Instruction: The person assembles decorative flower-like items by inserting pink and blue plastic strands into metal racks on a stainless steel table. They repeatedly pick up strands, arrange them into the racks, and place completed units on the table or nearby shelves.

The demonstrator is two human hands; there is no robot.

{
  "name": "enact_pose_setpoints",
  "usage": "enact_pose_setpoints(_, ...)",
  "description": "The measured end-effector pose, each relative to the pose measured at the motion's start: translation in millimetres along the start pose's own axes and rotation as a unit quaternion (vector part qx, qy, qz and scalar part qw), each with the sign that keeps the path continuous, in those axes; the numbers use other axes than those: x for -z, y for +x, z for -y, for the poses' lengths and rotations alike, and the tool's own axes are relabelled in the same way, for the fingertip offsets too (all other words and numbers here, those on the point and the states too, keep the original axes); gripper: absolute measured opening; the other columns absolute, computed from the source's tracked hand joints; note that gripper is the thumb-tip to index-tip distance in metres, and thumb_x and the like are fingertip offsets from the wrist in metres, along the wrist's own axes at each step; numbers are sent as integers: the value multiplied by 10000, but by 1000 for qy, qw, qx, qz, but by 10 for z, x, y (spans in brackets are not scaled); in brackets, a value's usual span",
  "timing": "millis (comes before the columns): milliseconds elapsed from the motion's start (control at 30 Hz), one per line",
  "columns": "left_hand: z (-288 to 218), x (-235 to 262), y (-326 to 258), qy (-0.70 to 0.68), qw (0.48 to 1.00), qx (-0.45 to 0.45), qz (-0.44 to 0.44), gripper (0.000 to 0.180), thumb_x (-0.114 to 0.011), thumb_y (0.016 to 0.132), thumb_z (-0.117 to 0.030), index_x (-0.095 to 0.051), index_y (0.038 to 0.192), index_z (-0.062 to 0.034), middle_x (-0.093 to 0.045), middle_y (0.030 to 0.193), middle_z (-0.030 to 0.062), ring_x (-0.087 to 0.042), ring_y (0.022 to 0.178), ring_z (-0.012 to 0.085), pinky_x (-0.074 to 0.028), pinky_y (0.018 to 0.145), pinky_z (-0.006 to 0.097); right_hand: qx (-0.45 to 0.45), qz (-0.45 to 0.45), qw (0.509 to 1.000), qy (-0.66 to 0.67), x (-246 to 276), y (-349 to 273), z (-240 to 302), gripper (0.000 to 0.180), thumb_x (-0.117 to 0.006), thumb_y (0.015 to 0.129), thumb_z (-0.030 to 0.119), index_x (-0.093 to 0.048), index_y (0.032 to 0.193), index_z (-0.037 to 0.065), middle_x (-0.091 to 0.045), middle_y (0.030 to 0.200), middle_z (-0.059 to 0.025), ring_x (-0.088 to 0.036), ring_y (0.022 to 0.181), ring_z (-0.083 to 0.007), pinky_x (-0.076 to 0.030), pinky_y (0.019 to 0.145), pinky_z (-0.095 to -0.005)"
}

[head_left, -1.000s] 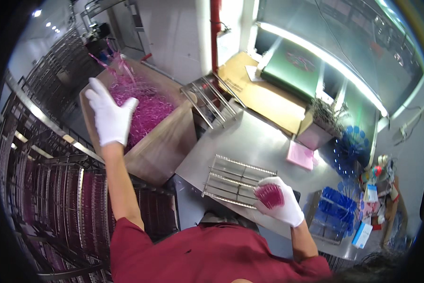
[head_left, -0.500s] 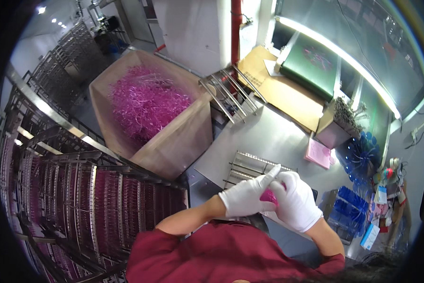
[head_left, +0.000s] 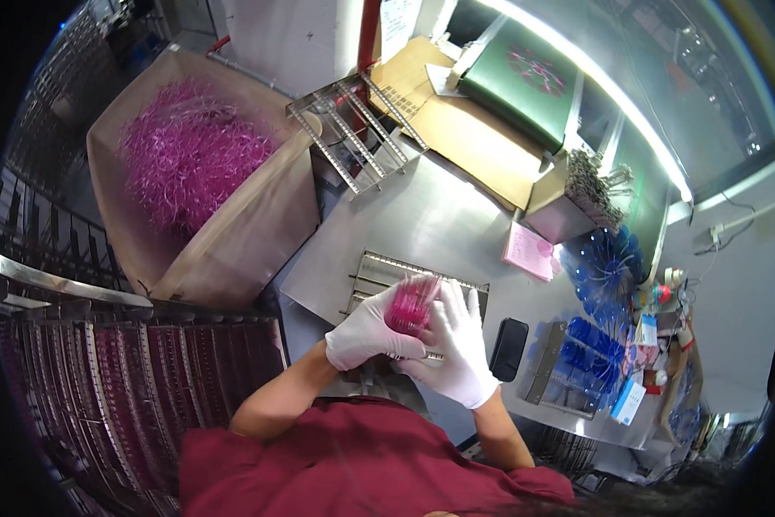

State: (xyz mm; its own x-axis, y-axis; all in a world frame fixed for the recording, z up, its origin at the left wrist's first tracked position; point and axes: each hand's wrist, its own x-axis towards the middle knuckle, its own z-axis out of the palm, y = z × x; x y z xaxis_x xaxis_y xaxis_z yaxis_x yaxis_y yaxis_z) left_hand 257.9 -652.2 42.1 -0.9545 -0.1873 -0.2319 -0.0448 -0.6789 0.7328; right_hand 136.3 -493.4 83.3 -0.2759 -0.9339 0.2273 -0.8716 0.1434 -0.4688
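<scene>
You are holding a bundle of pink pieces [head_left: 412, 306] between both gloved hands, just above the metal rack [head_left: 418, 289] lying on the steel tabletop [head_left: 422, 220]. Your left hand [head_left: 366, 334] is cupping the bundle from about eight o'clock, fingers curled around it, and your right hand [head_left: 455, 345] is pressing in from four o'clock with the fingers spread, so both hands are closed together on the same bundle. The pieces are blurring at their top ends, so how neatly they are lining up cannot be told. Judging by this, keeping the ends level matters most: you are likely doing best by squeezing lightly, letting the pieces settle against your palms, and staying low over the rack so nothing is scattering. The cardboard box of loose pink pieces [head_left: 189, 164] is sitting well apart at ten o'clock, a second rack [head_left: 353, 129] is leaning at twelve o'clock, and a dark phone [head_left: 508, 349] is lying just beside your right hand at three o'clock.
</scene>
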Motion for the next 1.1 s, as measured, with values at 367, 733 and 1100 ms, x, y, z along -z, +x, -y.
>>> enact_pose_setpoints(367, 101, 266, 70, 5, 996, -15, -91, 839, -879, 854, 11, -494, 1596, -63, -735, 1227, 38, -707, 1049, 111, -605, 920, 296, 92, 14, 995, 40, -322, 172, -301, 949, -959, 670, 386, -537, 1394, -59, -586, 1443, -294, -534, 1382, -536, -291, 1190, -747)
enact_pose_setpoints(733, 50, 181, 158, 70, 995, -59, -42, 809, -872, 757, 35, -570, 1503, -53, -682, 1316, 33, -635, 1191, 125, -545, 1023, 318, 155, 2, 967, 200, -386, 370, -483, 892, -993, 594, 216, -619, 1393, 84, -653, 1326, -217, -601, 1313, -472, -381, 1182, -671)
enact_pose_setpoints(1100, 486, 682, 66, -168, 983, -18, -74, 493, -713, 949, -22, -533, 1407, -60, -739, 1069, 96, -756, 921, 236, -627, 792, 395, -153, -9, 729, 667, -765, 145, -750, 530, -810, 859, 95, -591, 1339, 35, -676, 1347, -210, -671, 1257, -336, -512, 1135, -474)
